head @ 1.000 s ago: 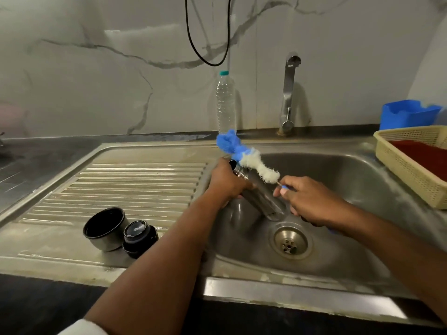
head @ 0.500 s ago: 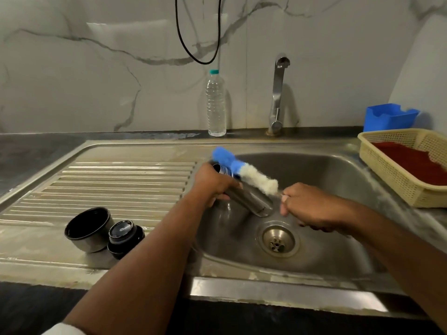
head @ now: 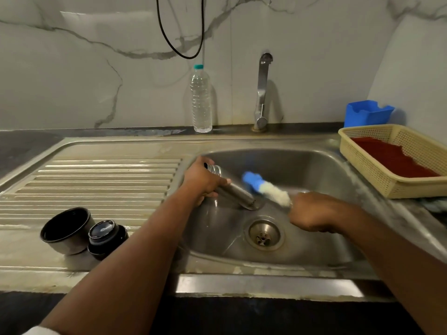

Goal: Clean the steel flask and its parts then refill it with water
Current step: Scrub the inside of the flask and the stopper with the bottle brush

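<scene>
Bottle brush (head: 266,188) now moving off flask mouth, R hand (head: 314,211) fingers gripping it; L hand (head: 203,182) fingers clamping steel flask (head: 232,187) w/ outside scrub likely next

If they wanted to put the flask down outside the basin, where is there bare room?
Bare room: the ribbed draining board, between the basin and the counter's left end, behind the cup and stopper. Crowded: the right rim, taken by the yellow basket and blue tub.

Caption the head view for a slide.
Left hand holds steel flask over sink; right hand holds blue-and-white bottle brush.
</scene>
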`<state>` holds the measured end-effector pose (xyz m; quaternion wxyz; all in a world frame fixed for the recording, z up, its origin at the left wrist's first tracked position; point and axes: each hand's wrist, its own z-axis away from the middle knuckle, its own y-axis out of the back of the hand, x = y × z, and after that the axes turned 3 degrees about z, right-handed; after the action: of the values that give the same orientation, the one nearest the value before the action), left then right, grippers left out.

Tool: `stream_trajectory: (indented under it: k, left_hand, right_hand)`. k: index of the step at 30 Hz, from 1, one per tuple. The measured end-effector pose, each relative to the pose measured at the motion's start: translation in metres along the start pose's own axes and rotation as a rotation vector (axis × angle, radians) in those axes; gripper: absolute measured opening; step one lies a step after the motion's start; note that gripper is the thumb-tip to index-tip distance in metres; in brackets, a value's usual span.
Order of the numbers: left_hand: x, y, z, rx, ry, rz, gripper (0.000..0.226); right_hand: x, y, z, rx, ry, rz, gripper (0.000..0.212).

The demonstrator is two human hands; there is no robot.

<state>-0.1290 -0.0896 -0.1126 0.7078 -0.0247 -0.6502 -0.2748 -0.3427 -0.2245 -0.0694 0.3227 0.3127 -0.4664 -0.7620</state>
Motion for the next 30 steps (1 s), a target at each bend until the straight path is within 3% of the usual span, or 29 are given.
stream_trajectory:
  k: [3,5,8,13,15,18,20,24,26,28,30]
  left_hand:
    - [0.001,-0.001,0.001,0.000,-0.016,0.014,0.061]
    - [0.000,0.000,0.001,-0.002,-0.017,0.013,0.061]
    - [0.000,0.001,0.000,-0.021,0.001,-0.007,0.066]
    - [0.000,-0.002,-0.002,-0.020,0.017,-0.005,0.064]
    - [0.001,-0.004,-0.002,-0.013,-0.014,-0.013,0.061]
    - [0.000,-0.005,-0.003,-0.016,-0.033,-0.004,0.065]
    - [-0.002,-0.003,-0.003,-0.022,-0.025,0.005,0.069]
    - [0.000,-0.002,-0.002,-0.003,0.008,0.046,0.047]
    - [0.001,-0.004,-0.001,-0.004,-0.004,0.054,0.053]
    - [0.003,-0.004,0.000,-0.024,-0.003,0.037,0.056]
    - [0.003,-0.003,0.002,-0.046,0.005,0.040,0.038]
  right_hand:
    - [0.000,-0.010,-0.007,0.040,-0.015,0.115,0.041]
    - [-0.009,-0.016,-0.014,0.094,0.038,-0.048,0.027]
    - [-0.023,-0.022,-0.018,0.114,0.142,-0.258,0.024]
    - [0.005,-0.022,-0.017,0.035,-0.041,0.031,0.033]
    - [0.018,-0.022,-0.022,0.026,-0.075,0.020,0.036]
    - [0.011,-0.022,-0.033,0.113,0.079,-0.157,0.019]
    - [0.000,-0.022,-0.035,0.107,0.171,-0.277,0.026]
    - [0.012,-0.018,-0.032,0.036,0.038,-0.038,0.016]
    - [0.020,-0.017,-0.031,0.033,-0.018,0.071,0.020]
    - [0.017,-0.014,-0.033,0.067,0.065,-0.029,0.015]
    - [0.008,-0.012,-0.034,0.038,0.203,-0.234,0.022]
